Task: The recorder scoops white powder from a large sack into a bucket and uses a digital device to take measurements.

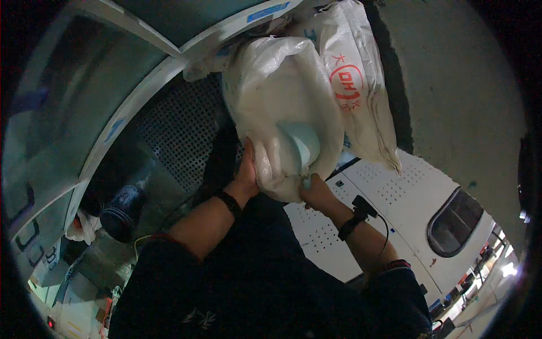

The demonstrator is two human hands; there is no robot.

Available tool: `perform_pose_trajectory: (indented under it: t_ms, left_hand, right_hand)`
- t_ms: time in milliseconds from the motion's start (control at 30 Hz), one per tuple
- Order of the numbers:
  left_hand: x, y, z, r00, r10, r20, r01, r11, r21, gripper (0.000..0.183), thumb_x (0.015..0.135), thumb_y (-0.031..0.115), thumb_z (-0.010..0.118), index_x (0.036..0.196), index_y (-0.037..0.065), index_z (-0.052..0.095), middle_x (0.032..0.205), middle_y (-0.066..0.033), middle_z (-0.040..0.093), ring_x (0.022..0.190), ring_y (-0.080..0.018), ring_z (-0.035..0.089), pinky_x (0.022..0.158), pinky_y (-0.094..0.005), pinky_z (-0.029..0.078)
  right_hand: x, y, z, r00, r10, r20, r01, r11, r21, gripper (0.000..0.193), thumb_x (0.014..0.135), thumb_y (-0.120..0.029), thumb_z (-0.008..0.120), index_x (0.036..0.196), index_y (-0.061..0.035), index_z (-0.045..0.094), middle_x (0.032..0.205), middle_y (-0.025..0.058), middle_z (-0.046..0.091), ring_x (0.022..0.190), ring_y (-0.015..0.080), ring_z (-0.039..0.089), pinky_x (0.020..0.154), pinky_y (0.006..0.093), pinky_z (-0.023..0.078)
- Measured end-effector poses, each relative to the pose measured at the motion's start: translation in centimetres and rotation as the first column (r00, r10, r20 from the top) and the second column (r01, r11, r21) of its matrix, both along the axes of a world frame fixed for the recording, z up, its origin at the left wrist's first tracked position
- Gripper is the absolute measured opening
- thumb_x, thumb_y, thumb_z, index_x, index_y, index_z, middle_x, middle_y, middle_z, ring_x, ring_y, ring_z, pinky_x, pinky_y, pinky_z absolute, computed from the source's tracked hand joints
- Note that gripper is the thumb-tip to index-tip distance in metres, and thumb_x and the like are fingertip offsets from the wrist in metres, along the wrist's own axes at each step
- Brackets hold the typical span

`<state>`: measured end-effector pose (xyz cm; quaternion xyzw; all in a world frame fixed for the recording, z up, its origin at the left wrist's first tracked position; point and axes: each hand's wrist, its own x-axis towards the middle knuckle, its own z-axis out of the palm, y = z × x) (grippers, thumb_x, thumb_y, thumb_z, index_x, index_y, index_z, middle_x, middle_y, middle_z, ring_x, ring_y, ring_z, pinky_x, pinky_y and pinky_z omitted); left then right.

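Note:
In front of me stands a wide-mouthed white woven plastic bag (pixel 247 110) with a clear inner liner, holding pale, whitish material. A light blue-green scoop (pixel 306 141) lies inside it, its bowl resting on the pale contents. My left hand (pixel 246 174) grips the bag's near left side, with the thumb along the outside and the other fingers partly hidden by the folds. At the near rim, my right hand (pixel 319 195) is closed around the scoop's handle, of which only a short piece shows.
Another white woven sack (pixel 353 85) with red print leans just right of the bag. White perforated metal cabinet panels (pixel 384 189) with a dark window lie to the right. A dark perforated sheet (pixel 180 130) and a dark cylinder (pixel 121 212) are at left, below a curved pale frame (pixel 135 107).

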<state>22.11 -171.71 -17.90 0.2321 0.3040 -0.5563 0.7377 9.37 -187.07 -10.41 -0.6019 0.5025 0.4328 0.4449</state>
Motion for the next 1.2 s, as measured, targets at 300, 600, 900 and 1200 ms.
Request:
perform_pose_trajectory:
  t_ms: [300,600,900,1200]
  left_hand:
    - [-1.6,0.6,0.7,0.996,-0.039,0.083,0.048,0.993,-0.106,0.077,0.098,0.067,0.031,0.151,0.011,0.031,0.152,-0.0114,0.039,0.139,-0.0298,0.039,0.116,-0.0481,0.031]
    - [0.5,11.0,5.3,0.652,-0.634,0.416,0.301,0.720,0.625,0.074,0.100,0.062,0.035,0.153,0.010,0.030,0.157,-0.0091,0.032,0.144,-0.0252,0.031,0.117,-0.0463,0.026]
    - [-4.8,36.5,12.3,0.698,-0.651,0.297,0.068,0.473,0.879,0.054,0.103,0.039,0.046,0.144,0.004,0.045,0.143,-0.0093,0.051,0.134,-0.0219,0.044,0.112,-0.0360,0.032]
    - [-10.5,40.4,19.6,0.785,-0.542,0.299,-0.045,0.432,0.901,0.053,0.099,0.034,0.059,0.142,0.006,0.049,0.140,-0.0100,0.054,0.130,-0.0210,0.048,0.108,-0.0354,0.038]
  right_hand:
    - [-4.7,-3.2,0.7,0.937,-0.331,0.110,0.252,0.860,0.443,0.047,0.084,-0.023,0.066,0.122,-0.0044,0.047,0.079,0.0041,0.058,0.058,0.0136,0.056,0.048,0.0264,0.043]
    - [-8.7,-4.3,-3.4,0.720,-0.692,0.057,0.425,0.504,0.752,0.052,0.083,-0.012,0.066,0.131,-0.0111,0.047,0.076,0.0002,0.054,0.057,0.0091,0.050,0.048,0.0237,0.039]
    - [-9.3,-7.0,1.4,0.683,-0.722,0.110,0.383,0.482,0.788,0.045,0.082,-0.006,0.064,0.124,-0.0082,0.048,0.070,0.0012,0.052,0.052,0.0113,0.048,0.045,0.0243,0.038]
    - [-4.8,-1.6,8.5,0.691,-0.677,0.255,0.286,0.580,0.763,0.038,0.080,-0.006,0.066,0.115,-0.0079,0.050,0.066,0.0031,0.050,0.046,0.0123,0.046,0.040,0.0269,0.037]
